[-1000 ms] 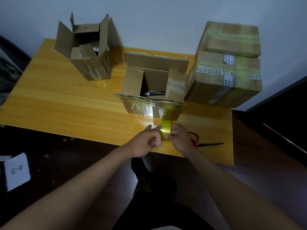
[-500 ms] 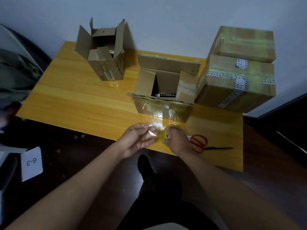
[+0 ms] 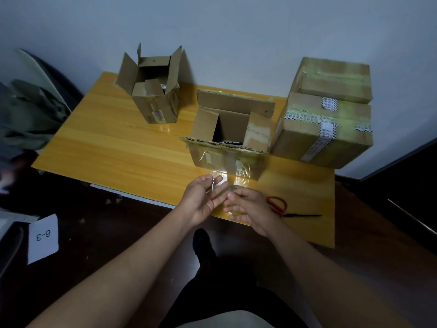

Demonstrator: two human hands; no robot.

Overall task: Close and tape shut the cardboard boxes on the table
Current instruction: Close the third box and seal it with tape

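Since half a second ago, both hands spread apart: left hand (image 3: 205, 197) pinches clear tape (image 3: 218, 183), right hand (image 3: 248, 209) holds the roll (image 3: 233, 188). Open cardboard box (image 3: 230, 136) sits at twelve o'clock; keeping the strip taut should prevent wrinkles.

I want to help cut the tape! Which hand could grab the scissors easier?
The right hand, probably. The red scissors lie on the table right beside it, while the left hand is farther away.

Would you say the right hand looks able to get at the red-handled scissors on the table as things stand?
Probably yes: the red-handled scissors lie just beside the right hand with nothing between them, though that hand seems occupied with the clear tape roll.
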